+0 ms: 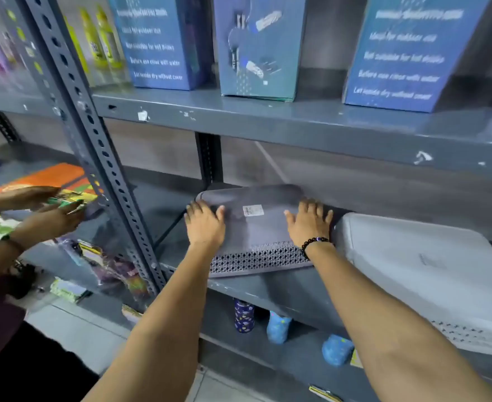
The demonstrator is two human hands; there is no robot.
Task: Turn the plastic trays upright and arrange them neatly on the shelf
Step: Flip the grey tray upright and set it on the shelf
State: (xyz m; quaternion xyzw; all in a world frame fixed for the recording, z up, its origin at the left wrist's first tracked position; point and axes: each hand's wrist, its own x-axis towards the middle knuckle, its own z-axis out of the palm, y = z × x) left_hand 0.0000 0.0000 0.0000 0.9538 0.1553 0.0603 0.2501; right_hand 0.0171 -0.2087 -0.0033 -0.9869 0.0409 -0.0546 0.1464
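A dark grey plastic tray (pixel 256 227) lies upside down on the middle shelf (pixel 282 291), its base up with a white sticker and a perforated wall facing me. My left hand (pixel 205 224) rests flat on its left side, fingers spread. My right hand (pixel 310 223), with a black bead bracelet at the wrist, rests flat on its right side. Neither hand grips the tray. A larger light grey tray (pixel 430 274) lies upside down to the right, overhanging the shelf's front edge.
A perforated grey upright post (pixel 94 146) stands left of the trays. Blue boxes (pixel 163 44) line the shelf above. Another person's hands (pixel 44 210) handle packets on the left bay. Blue bottles (pixel 276 326) sit on the shelf below.
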